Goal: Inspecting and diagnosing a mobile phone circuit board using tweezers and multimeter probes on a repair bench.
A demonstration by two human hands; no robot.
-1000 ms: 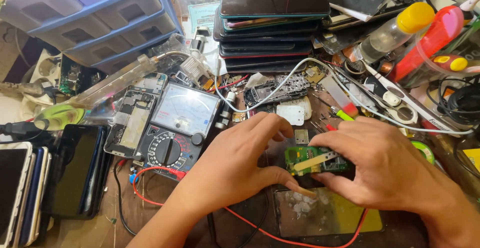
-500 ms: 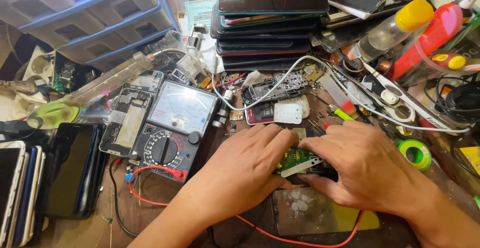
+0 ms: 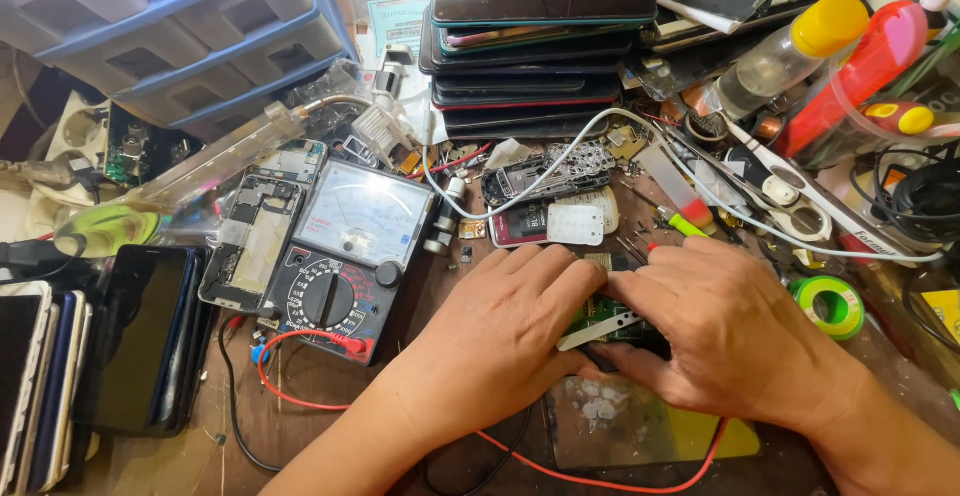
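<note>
Both my hands are closed over a small green circuit board (image 3: 607,311) on the brown workbench. My left hand (image 3: 500,331) presses on its left side, fingers curled over the board. My right hand (image 3: 725,331) covers its right side. A thin white strip (image 3: 598,330) lies across the board between my thumbs. Most of the board is hidden under my fingers.
An analog multimeter (image 3: 345,256) with a red lead (image 3: 300,396) sits left of my hands, beside an opened phone frame (image 3: 258,231). Stacked phones (image 3: 540,46) stand behind, more phones (image 3: 60,376) at the left edge. A green tape roll (image 3: 828,306), scissors (image 3: 790,196) and bottles (image 3: 790,51) lie right.
My hands have closed in together over the green board, covering more of it. The view has shifted slightly.
</note>
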